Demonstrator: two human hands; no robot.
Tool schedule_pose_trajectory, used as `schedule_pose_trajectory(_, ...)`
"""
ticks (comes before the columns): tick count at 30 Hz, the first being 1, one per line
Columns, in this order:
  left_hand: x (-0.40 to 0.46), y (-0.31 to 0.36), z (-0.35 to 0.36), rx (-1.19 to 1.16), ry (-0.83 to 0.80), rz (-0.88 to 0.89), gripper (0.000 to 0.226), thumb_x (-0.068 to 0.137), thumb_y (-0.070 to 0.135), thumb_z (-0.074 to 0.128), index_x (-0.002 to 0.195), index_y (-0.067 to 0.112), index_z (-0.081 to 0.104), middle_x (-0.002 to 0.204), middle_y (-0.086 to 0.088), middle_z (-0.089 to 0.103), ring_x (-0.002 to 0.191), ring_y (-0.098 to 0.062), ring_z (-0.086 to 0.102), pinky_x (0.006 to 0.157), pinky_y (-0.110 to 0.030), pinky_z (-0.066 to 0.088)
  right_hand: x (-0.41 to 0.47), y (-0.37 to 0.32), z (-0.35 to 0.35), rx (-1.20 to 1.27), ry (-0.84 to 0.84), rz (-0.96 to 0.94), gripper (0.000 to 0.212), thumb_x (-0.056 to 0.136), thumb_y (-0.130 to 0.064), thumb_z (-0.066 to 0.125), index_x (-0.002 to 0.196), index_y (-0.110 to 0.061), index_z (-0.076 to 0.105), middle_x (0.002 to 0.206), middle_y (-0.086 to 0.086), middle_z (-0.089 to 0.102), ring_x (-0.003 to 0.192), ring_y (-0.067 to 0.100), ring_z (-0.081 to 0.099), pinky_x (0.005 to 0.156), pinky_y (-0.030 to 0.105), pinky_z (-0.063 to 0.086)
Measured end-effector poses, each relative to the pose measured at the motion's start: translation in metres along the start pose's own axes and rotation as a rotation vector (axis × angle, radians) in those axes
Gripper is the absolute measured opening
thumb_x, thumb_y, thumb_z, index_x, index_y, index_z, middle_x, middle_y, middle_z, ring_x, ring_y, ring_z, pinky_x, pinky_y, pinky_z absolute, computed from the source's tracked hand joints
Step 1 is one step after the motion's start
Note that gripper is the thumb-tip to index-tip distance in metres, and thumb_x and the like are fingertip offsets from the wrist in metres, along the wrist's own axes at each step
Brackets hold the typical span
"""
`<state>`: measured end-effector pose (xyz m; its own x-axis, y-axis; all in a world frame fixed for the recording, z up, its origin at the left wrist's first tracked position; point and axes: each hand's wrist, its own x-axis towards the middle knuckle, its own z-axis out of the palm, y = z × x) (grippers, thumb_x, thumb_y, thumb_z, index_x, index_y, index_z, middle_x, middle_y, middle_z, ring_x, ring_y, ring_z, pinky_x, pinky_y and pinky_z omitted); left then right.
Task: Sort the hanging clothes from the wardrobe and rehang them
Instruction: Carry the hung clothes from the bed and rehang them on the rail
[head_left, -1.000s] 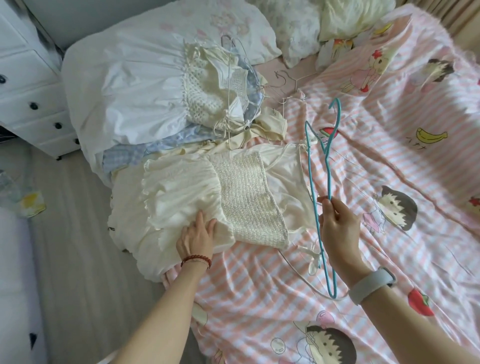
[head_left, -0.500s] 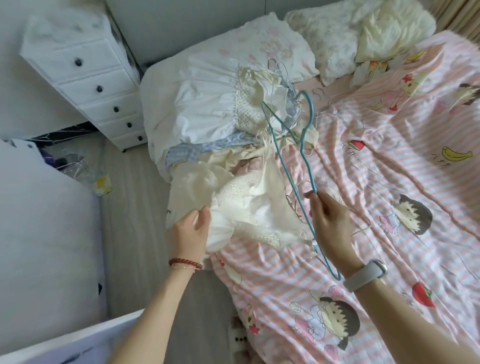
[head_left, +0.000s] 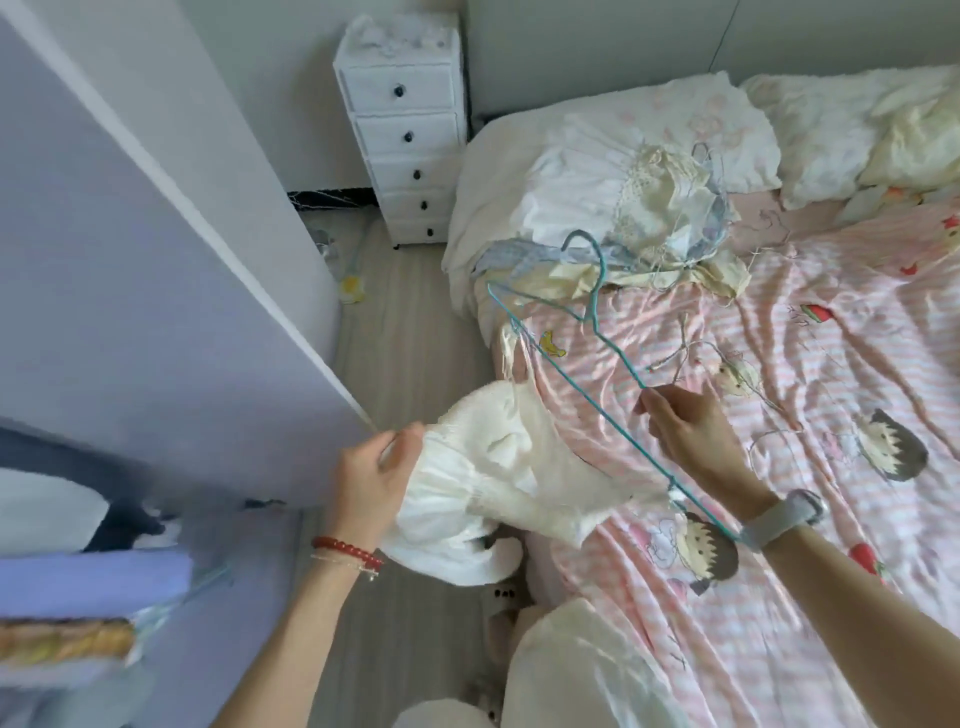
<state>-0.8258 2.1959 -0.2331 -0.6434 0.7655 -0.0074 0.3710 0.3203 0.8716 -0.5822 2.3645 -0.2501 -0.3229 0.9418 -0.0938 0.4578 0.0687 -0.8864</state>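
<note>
The lower left corner is blurred: purple and orange folded fabric (head_left: 78, 613) shows there, but I cannot identify the items. My left fingertips are buried in cloth, and the far end of the teal wire hanger (head_left: 587, 358) passes behind my right wrist, next to the grey watch (head_left: 789, 514).

My left hand (head_left: 369, 478) grips a bunched edge of the cream garment (head_left: 498, 488), fingers curled round the fabric. The garment hangs from the hanger, off the bed edge, above the floor. My right hand (head_left: 691, 436) pinches the hanger's lower bar between thumb and fingers; the hook points away from me, toward a pile of pale clothes (head_left: 639, 208) lying on the pillow end of the bed.

The bed (head_left: 831, 364) carries a pink striped cartoon-print sheet. A white drawer unit (head_left: 410, 140) stands against the wall beside it. A pale lilac panel (head_left: 130, 260) fills the left side. The floor (head_left: 410, 332) is light wood.
</note>
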Motion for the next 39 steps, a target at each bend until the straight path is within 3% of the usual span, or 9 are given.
schedule_pose_trajectory(2, -0.025, -0.015, -0.021, 0.023, 0.039, -0.078, 0.047, 0.088, 0.023, 0.059, 0.052, -0.001, 0.041, 0.051, 0.002, 0.031, 0.045, -0.005, 0.027, 0.041, -0.016, 0.024, -0.016, 0.000, 0.003, 0.001, -0.117, 0.042, 0.031, 0.093, -0.012, 0.047, 0.063, -0.011, 0.057, 0.047, -0.001, 0.040, 0.030, 0.003, 0.033, 0.036, 0.011, 0.024)
schedule_pose_trajectory(8, -0.094, -0.054, -0.049, 0.098, 0.060, -0.236, 0.051, 0.089, 0.028, 0.058, 0.044, 0.020, 0.035, 0.040, 0.007, 0.023, 0.042, -0.008, 0.023, 0.048, -0.028, 0.020, -0.039, 0.008, 0.016, -0.227, -0.419, 0.125, 0.035, 0.093, -0.018, 0.047, 0.059, -0.014, 0.054, 0.048, 0.000, 0.041, 0.032, 0.008, 0.030, 0.032, 0.015, 0.023)
schedule_pose_trajectory(14, -0.129, -0.071, -0.057, 0.096, 0.113, -0.427, 0.047, 0.088, 0.026, 0.059, 0.046, 0.017, 0.042, 0.047, 0.009, 0.029, 0.050, -0.010, 0.027, 0.050, -0.027, 0.025, -0.044, -0.006, 0.049, -0.533, -0.704, -0.065, 0.037, 0.094, -0.016, 0.047, 0.056, -0.015, 0.050, 0.051, -0.001, 0.045, 0.041, 0.001, 0.044, 0.046, 0.013, 0.033)
schedule_pose_trajectory(18, -0.149, -0.080, -0.078, 0.152, 0.228, -0.523, 0.056, 0.087, 0.022, 0.060, 0.043, 0.019, 0.027, 0.044, 0.007, 0.021, 0.052, -0.017, 0.023, 0.053, -0.031, 0.022, -0.041, -0.028, 0.096, -0.617, -0.868, -0.227, 0.037, 0.094, -0.022, 0.045, 0.058, -0.024, 0.052, 0.054, -0.008, 0.046, 0.055, 0.009, 0.044, 0.057, 0.021, 0.030)
schedule_pose_trajectory(21, -0.173, -0.088, -0.106, 0.189, 0.361, -0.628, 0.047, 0.089, 0.023, 0.059, 0.048, 0.007, 0.040, 0.051, -0.004, 0.033, 0.055, -0.019, 0.030, 0.055, -0.031, 0.025, -0.047, -0.053, 0.142, -0.572, -1.003, -0.290, 0.031, 0.094, -0.021, 0.045, 0.067, -0.018, 0.059, 0.056, -0.002, 0.045, 0.063, 0.017, 0.045, 0.057, 0.023, 0.028)
schedule_pose_trajectory(28, -0.241, -0.085, -0.188, 0.158, 0.792, -0.823, 0.040, 0.091, 0.027, 0.055, 0.057, 0.009, 0.042, 0.057, -0.008, 0.040, 0.059, -0.019, 0.037, 0.056, -0.031, 0.029, -0.098, -0.137, 0.239, -0.404, -1.263, -0.526, 0.033, 0.091, -0.017, 0.050, 0.059, -0.020, 0.053, 0.061, 0.008, 0.045, 0.056, 0.016, 0.038, 0.051, 0.018, 0.030)
schedule_pose_trajectory(32, -0.280, -0.077, -0.250, 0.146, 1.052, -0.869, 0.043, 0.091, 0.026, 0.053, 0.055, 0.011, 0.036, 0.056, -0.006, 0.032, 0.059, -0.020, 0.029, 0.054, -0.031, 0.024, -0.145, -0.194, 0.293, -0.344, -1.432, -0.611, 0.030, 0.089, -0.014, 0.050, 0.060, -0.013, 0.058, 0.048, -0.008, 0.043, 0.044, 0.003, 0.038, 0.048, 0.014, 0.030)
schedule_pose_trajectory(35, -0.304, -0.075, -0.304, 0.153, 1.247, -0.870, 0.041, 0.091, 0.024, 0.052, 0.056, 0.012, 0.034, 0.056, -0.004, 0.029, 0.058, -0.020, 0.026, 0.050, -0.030, 0.025, -0.193, -0.236, 0.338, -0.286, -1.539, -0.570, 0.037, 0.091, -0.013, 0.048, 0.055, -0.022, 0.052, 0.036, -0.011, 0.039, 0.033, 0.001, 0.035, 0.040, 0.010, 0.026)
schedule_pose_trajectory(39, -0.324, -0.073, -0.384, 0.122, 1.425, -0.800, 0.045, 0.091, 0.029, 0.054, 0.056, 0.012, 0.031, 0.055, -0.002, 0.023, 0.053, -0.016, 0.021, 0.048, -0.029, 0.021, -0.259, -0.294, 0.390, -0.144, -1.650, -0.473, 0.038, 0.096, -0.010, 0.044, 0.059, -0.012, 0.053, 0.031, -0.012, 0.031, 0.029, 0.003, 0.025, 0.033, 0.014, 0.021)
